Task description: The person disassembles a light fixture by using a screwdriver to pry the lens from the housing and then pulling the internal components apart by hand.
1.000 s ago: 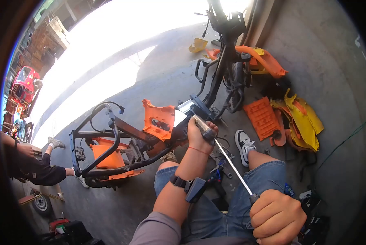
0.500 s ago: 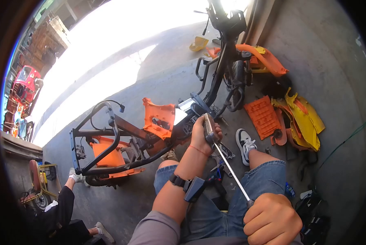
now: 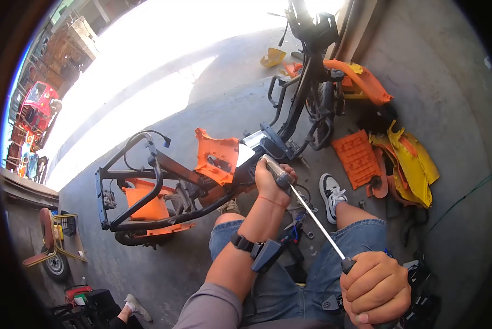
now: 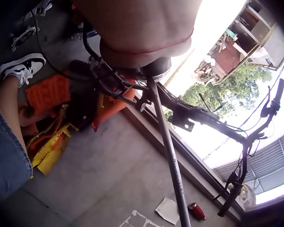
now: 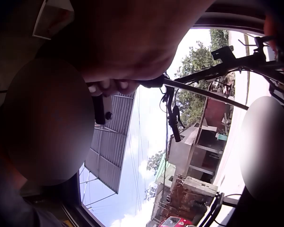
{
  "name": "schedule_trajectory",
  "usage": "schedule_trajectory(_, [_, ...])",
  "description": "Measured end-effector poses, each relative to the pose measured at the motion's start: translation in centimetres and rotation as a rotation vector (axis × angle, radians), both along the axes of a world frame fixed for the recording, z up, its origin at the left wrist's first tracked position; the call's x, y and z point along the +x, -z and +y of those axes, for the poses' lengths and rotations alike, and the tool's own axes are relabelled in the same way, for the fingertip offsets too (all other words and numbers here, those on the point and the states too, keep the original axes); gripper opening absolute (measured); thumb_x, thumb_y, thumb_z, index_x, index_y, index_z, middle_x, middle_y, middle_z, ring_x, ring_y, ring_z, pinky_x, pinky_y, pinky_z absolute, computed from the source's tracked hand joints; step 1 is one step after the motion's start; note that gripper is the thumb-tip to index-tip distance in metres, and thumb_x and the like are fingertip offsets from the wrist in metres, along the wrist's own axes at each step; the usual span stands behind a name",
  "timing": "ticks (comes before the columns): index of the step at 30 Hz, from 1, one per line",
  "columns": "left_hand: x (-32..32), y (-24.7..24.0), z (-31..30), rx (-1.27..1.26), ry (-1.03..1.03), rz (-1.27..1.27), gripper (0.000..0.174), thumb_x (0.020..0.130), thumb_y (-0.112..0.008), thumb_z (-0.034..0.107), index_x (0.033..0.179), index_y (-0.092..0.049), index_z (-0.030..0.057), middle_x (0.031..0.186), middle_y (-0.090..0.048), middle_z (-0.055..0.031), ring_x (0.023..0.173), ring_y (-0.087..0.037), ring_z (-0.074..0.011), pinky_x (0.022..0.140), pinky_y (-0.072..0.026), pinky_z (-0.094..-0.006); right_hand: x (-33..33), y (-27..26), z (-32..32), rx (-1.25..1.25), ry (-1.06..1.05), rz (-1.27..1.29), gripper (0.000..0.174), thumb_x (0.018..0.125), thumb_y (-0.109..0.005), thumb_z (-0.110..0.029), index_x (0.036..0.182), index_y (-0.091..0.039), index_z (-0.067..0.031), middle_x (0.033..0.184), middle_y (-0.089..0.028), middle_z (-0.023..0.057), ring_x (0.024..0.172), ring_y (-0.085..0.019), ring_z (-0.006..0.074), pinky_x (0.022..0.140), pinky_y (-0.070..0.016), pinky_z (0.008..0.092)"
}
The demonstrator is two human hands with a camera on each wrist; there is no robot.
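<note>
A long-shafted metal tool (image 3: 318,222) slants between both hands in the head view. My left hand (image 3: 273,178) grips its far end, a pale body with a dark collar where the rod comes out. Round the near end, just behind a black ferrule (image 3: 348,265), my right hand (image 3: 377,288) is curled and hides the rest of that end. In the left wrist view the bare rod (image 4: 168,146) runs down from the dark collar (image 4: 156,68). The right wrist view has the rod (image 5: 203,92) leaving my right hand (image 5: 127,42).
A stripped scooter frame (image 3: 185,225) with an orange panel (image 3: 217,156) stands just ahead. Orange and yellow body panels (image 3: 413,164) lie at the right. Several hand tools (image 3: 295,230) lie between the legs. Another person's foot (image 3: 138,308) shows lower left, near a chair (image 3: 51,236).
My left hand has tilted up and back with the tool's far end. The right hand has shifted slightly, still gripping. The other person at the left has moved down, mostly out of view.
</note>
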State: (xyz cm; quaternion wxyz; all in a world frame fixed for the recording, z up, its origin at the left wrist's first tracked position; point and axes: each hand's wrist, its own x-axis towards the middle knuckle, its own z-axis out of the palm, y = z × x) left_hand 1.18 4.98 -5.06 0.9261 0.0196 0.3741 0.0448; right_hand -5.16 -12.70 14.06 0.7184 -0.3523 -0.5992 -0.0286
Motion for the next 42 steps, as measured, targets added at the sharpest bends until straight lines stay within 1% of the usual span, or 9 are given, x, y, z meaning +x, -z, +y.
schedule_trajectory(2, [-0.2,-0.3,-0.4,-0.003,-0.023,-0.018,0.049,0.088,-0.043,0.041,0.089,-0.045,-0.0078,0.070,-0.049,-0.0058,0.059,-0.051,-0.0144,0.056,-0.0481,-0.0264,-0.6,0.5,0.2,0.123,0.132,0.088,0.041,0.090,-0.061,-0.042,0.078,-0.053,-0.0042,0.055,-0.049,0.0022,0.042,-0.046,0.0128,0.043,-0.0401,0.0251])
schedule_trajectory(3, [-0.2,-0.2,-0.3,-0.003,-0.025,-0.019,0.049,0.088,-0.043,0.041,0.089,-0.045,-0.0078,0.070,-0.049,-0.0058,0.059,-0.051,-0.0144,0.056,-0.0481,-0.0264,-0.7,0.6,0.3,0.123,0.129,0.087,0.041,0.090,-0.061,-0.042,0.078,-0.053,-0.0042,0.055,-0.049,0.0022,0.042,-0.046,0.0128,0.043,-0.0401,0.0251])
schedule_trajectory(5, [-0.2,0.1,-0.2,-0.036,-0.035,-0.023,0.046,0.090,-0.039,0.044,0.077,-0.045,0.0010,0.071,-0.049,-0.0109,0.063,-0.050,-0.0215,0.058,-0.0481,-0.0313,-0.8,0.7,0.4,0.151,0.199,0.081,0.042,0.091,-0.060,-0.044,0.079,-0.052,-0.0047,0.054,-0.047,0.0013,0.041,-0.045,0.0123,0.043,-0.0405,0.0252])
schedule_trajectory(8, [-0.1,0.7,-0.2,-0.087,-0.035,-0.063,0.045,0.090,-0.040,0.045,0.077,-0.045,0.0015,0.071,-0.049,-0.0103,0.062,-0.050,-0.0207,0.058,-0.0479,-0.0309,-0.9,0.7,0.5,0.157,0.203,0.094,0.042,0.091,-0.060,-0.045,0.079,-0.052,-0.0049,0.054,-0.047,0.0012,0.040,-0.044,0.0125,0.042,-0.0399,0.0252])
schedule_trajectory(18, [-0.1,0.2,-0.6,-0.139,-0.068,-0.118,0.044,0.090,-0.042,0.045,0.078,-0.045,0.0021,0.071,-0.049,-0.0080,0.062,-0.051,-0.0183,0.058,-0.0486,-0.0295,-1.3,0.8,0.6,0.176,0.243,0.087,0.043,0.091,-0.059,-0.047,0.080,-0.052,-0.0056,0.055,-0.048,0.0011,0.042,-0.043,0.0123,0.044,-0.0400,0.0257])
schedule_trajectory(20, [-0.2,-0.1,-0.9,-0.133,-0.085,-0.167,0.035,0.086,-0.048,0.037,0.081,-0.044,0.0024,0.071,-0.049,-0.0041,0.060,-0.053,-0.0128,0.057,-0.0505,-0.0248,-1.2,0.7,0.2,0.165,0.257,0.110,0.043,0.091,-0.058,-0.047,0.080,-0.053,-0.0060,0.057,-0.048,0.0015,0.044,-0.044,0.0125,0.045,-0.0401,0.0261])
schedule_trajectory(24, [-0.2,-0.3,-0.9,-0.165,-0.087,-0.202,0.034,0.085,-0.048,0.036,0.081,-0.044,0.0026,0.071,-0.049,-0.0044,0.062,-0.053,-0.0130,0.058,-0.0504,-0.0254,-1.3,0.8,0.2,0.176,0.253,0.113,0.042,0.091,-0.058,-0.047,0.080,-0.054,-0.0065,0.057,-0.048,0.0015,0.045,-0.045,0.0126,0.046,-0.0401,0.0263])
schedule_trajectory(35, [-0.1,-0.7,-1.0,-0.267,-0.174,-0.388,0.031,0.086,-0.050,0.034,0.084,-0.043,0.0040,0.075,-0.047,-0.0044,0.064,-0.052,-0.0130,0.059,-0.0492,-0.0279,-1.4,0.7,0.3,0.163,0.249,0.085,0.044,0.091,-0.058,-0.048,0.079,-0.054,-0.0061,0.057,-0.048,0.0015,0.047,-0.045,0.0142,0.046,-0.0416,0.0271])
schedule_trajectory(42, [0.1,-0.9,-1.3,-0.255,-0.209,-0.438,0.031,0.086,-0.049,0.033,0.084,-0.042,0.0034,0.077,-0.047,-0.0051,0.065,-0.052,-0.0134,0.060,-0.0494,-0.0288,-1.3,0.6,0.0,0.185,0.283,0.114,0.043,0.091,-0.058,-0.048,0.079,-0.054,-0.0070,0.057,-0.047,0.0009,0.047,-0.044,0.0134,0.046,-0.0404,0.0261])
